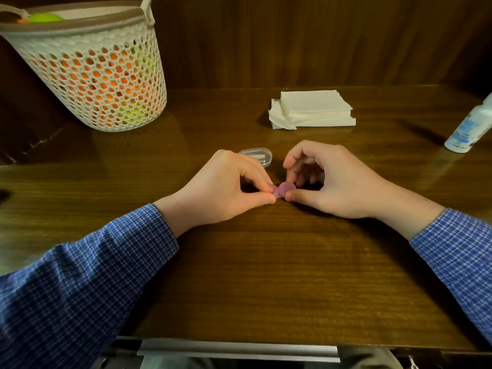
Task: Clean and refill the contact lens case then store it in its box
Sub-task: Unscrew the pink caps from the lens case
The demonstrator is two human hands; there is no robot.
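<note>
A small purple contact lens case with two round caps sits on the wooden table between my hands. My left hand pinches its left cap between thumb and fingers. My right hand pinches the right cap, thumb below and fingertips above. Just behind my left hand lies a clear plastic box, partly hidden by my knuckles. A white solution bottle with a blue label stands tilted at the right edge of the view.
A stack of white tissues lies at the back of the table. A white perforated basket holding orange and green items stands at the back left. A wooden wall closes the back.
</note>
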